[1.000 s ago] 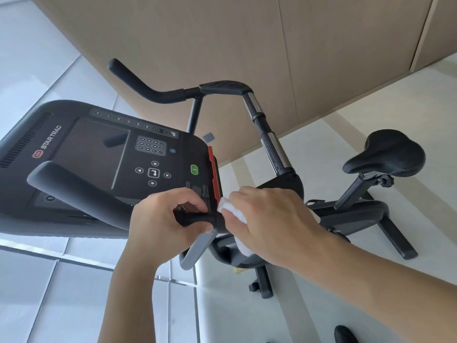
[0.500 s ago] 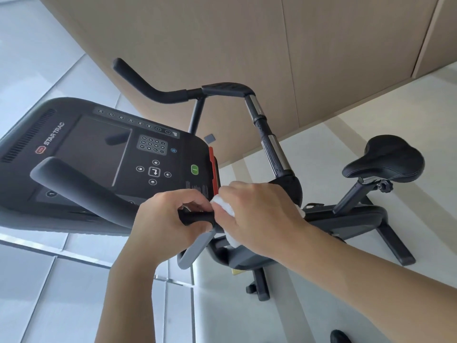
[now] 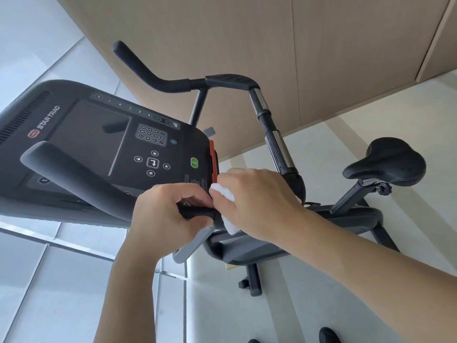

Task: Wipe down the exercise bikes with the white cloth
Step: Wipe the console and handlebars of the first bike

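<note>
A black exercise bike fills the view, with its dark console (image 3: pixel 103 144) at the left and its saddle (image 3: pixel 385 162) at the right. My left hand (image 3: pixel 168 216) grips the near black handlebar (image 3: pixel 74 179) where it bends. Right beside it, my right hand (image 3: pixel 257 204) holds the white cloth (image 3: pixel 223 191) wrapped against the same bar, just below the console's red edge strip (image 3: pixel 212 159). Most of the cloth is hidden under my fingers; a corner hangs out below the bar.
The far handlebar (image 3: pixel 153 75) and its chrome-banded post (image 3: pixel 274 142) rise behind my hands. A wooden panelled wall (image 3: pixel 272 45) stands behind the bike. Pale tiled floor (image 3: pixel 346 256) lies below, with the bike's foot (image 3: pixel 254 280) on it. A dark shoe tip (image 3: pixel 327 335) shows at the bottom.
My right hand with the cloth has slid along the bar toward my left hand and up toward the red strip. My left hand keeps its grip.
</note>
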